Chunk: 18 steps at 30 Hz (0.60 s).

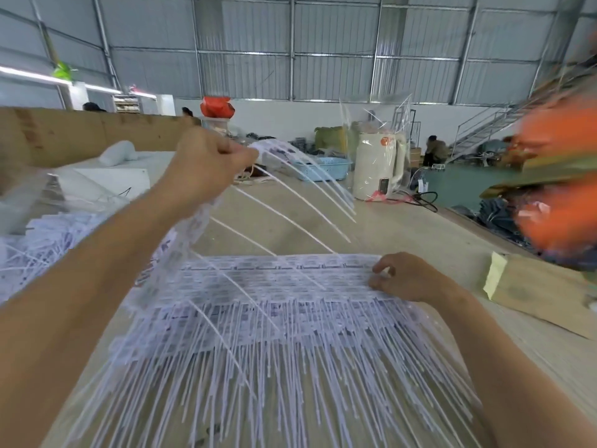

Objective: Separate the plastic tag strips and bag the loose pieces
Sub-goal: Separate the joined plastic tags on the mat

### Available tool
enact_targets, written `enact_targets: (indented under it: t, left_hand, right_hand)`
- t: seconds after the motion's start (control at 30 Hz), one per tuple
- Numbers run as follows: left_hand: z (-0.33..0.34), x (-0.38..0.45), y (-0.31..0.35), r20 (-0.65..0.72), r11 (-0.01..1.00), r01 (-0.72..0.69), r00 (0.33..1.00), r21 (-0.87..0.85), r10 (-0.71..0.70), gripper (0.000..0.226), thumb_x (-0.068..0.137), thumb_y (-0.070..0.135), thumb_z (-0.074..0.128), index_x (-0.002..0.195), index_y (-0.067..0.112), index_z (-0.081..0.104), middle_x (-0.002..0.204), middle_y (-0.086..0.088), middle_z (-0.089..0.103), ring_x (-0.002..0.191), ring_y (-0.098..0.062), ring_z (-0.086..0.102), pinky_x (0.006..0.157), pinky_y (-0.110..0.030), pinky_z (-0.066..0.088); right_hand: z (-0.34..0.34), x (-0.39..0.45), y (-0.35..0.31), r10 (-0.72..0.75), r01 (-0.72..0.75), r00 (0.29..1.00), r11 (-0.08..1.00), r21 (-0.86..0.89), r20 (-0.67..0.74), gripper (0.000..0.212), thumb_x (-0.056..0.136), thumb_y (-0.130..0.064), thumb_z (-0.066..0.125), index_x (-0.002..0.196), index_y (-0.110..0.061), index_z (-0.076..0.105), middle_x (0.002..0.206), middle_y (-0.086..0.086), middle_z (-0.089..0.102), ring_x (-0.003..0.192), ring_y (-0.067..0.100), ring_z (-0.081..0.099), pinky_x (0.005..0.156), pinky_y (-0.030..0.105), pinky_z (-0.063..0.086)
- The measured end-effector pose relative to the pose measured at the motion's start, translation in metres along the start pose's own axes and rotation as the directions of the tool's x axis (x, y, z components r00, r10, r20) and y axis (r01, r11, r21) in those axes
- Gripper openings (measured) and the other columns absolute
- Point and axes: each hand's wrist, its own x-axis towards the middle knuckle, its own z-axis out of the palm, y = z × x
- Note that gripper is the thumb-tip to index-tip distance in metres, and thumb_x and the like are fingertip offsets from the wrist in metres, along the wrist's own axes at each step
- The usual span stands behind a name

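Note:
A flat stack of white plastic tag strips (274, 305) lies on the table in front of me, its long thin tails fanning toward me. My left hand (206, 163) is raised above the table and grips one strip (290, 176) peeled off the stack; its tails arc out to the right. My right hand (403, 276) rests on the right end of the stack with curled fingers, pinching the edge of the strips. A heap of loose tags (48, 240) lies at the left, under my left forearm.
A cardboard wall (80, 134) bounds the table at the back left. A cardboard piece (533, 292) lies at the right edge. A white kettle (378, 166) and a blue basket (323, 168) stand at the far end. Blurred orange shapes (562, 176) sit at the right.

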Motion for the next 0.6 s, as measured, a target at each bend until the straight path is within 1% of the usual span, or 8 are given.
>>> enact_targets:
  t: [0.07,0.1,0.17,0.27,0.33,0.43,0.5,0.6]
  left_hand:
    - [-0.012,-0.002,0.007,0.114,0.983,0.116,0.988,-0.139,-0.100,0.034,0.081,0.036,0.069,0.061,0.010,0.060,0.046,0.008,0.049,0.038,0.001,0.042,0.040,-0.008,0.034]
    - [-0.017,-0.003,0.008,0.238,0.957,0.203,0.959,-0.206,-0.153,0.034,0.078,0.039,0.068,0.062,0.010,0.061,0.050,0.008,0.053,0.045,0.000,0.048,0.045,-0.010,0.038]
    - [-0.023,-0.005,0.005,0.507,0.892,0.375,0.837,-0.255,-0.207,0.030,0.070,0.039,0.066,0.056,0.012,0.065,0.054,0.002,0.054,0.048,-0.007,0.049,0.044,-0.016,0.040]
    - [-0.019,-0.011,-0.016,0.714,0.869,0.474,0.657,-0.142,-0.242,0.024,0.073,0.023,0.062,0.057,0.006,0.064,0.048,-0.002,0.044,0.038,-0.011,0.040,0.035,-0.018,0.034]
    - [-0.008,-0.018,-0.036,0.782,0.917,0.396,0.554,0.054,-0.285,0.033,0.085,0.012,0.059,0.053,0.013,0.065,0.047,0.000,0.041,0.038,-0.011,0.035,0.038,-0.021,0.029]
    - [0.018,-0.033,-0.061,0.830,0.939,0.020,0.460,0.344,-0.314,0.048,0.093,0.026,0.058,0.045,0.022,0.052,0.051,0.003,0.033,0.050,-0.014,0.027,0.052,-0.027,0.023]
    - [0.033,-0.042,-0.074,0.820,0.924,-0.059,0.486,0.377,-0.303,0.043,0.095,0.030,0.056,0.054,0.019,0.044,0.057,0.001,0.033,0.056,-0.015,0.029,0.057,-0.027,0.026]
    - [0.040,-0.046,-0.085,0.811,0.942,-0.045,0.523,0.332,-0.261,0.033,0.095,0.035,0.053,0.073,0.011,0.053,0.071,-0.005,0.044,0.066,-0.016,0.038,0.064,-0.024,0.033]
  right_hand:
    - [0.000,-0.002,0.000,-0.003,0.003,1.000,1.000,0.010,-0.006,0.038,0.090,-0.037,0.060,0.122,-0.017,0.058,0.136,0.009,0.047,0.122,0.025,0.047,0.098,0.028,0.036]
    - [0.000,-0.002,0.000,-0.004,0.004,1.000,1.000,0.010,-0.010,0.038,0.090,-0.037,0.060,0.121,-0.016,0.058,0.135,0.008,0.047,0.122,0.025,0.047,0.097,0.028,0.036]
    - [0.000,-0.002,0.000,-0.001,0.001,1.000,1.000,0.010,-0.022,0.035,0.089,-0.037,0.061,0.117,-0.016,0.060,0.125,0.007,0.051,0.114,0.024,0.050,0.093,0.028,0.038]
    - [-0.002,-0.002,0.001,-0.017,0.022,0.998,0.996,0.081,-0.056,0.020,0.087,-0.031,0.065,0.097,-0.015,0.063,0.089,0.001,0.054,0.076,0.018,0.055,0.075,0.027,0.049]
    - [-0.004,-0.002,0.002,-0.019,0.028,0.997,0.993,0.113,-0.078,0.017,0.089,-0.025,0.063,0.099,-0.011,0.066,0.092,0.006,0.061,0.075,0.018,0.059,0.065,0.023,0.046]
    - [-0.008,0.000,0.006,0.075,-0.020,0.977,0.965,0.262,-0.201,0.021,0.089,-0.011,0.059,0.101,0.003,0.068,0.105,0.019,0.067,0.098,0.032,0.061,0.079,0.031,0.046]
    - [-0.011,0.000,0.009,0.128,-0.016,0.961,0.910,0.415,-0.244,0.022,0.087,-0.006,0.057,0.097,0.012,0.065,0.090,0.024,0.066,0.082,0.036,0.062,0.069,0.032,0.045]
    - [-0.012,-0.003,0.003,0.109,0.019,0.978,0.801,0.599,-0.176,0.017,0.091,-0.009,0.057,0.092,0.004,0.067,0.077,0.010,0.067,0.061,0.018,0.056,0.060,0.028,0.046]
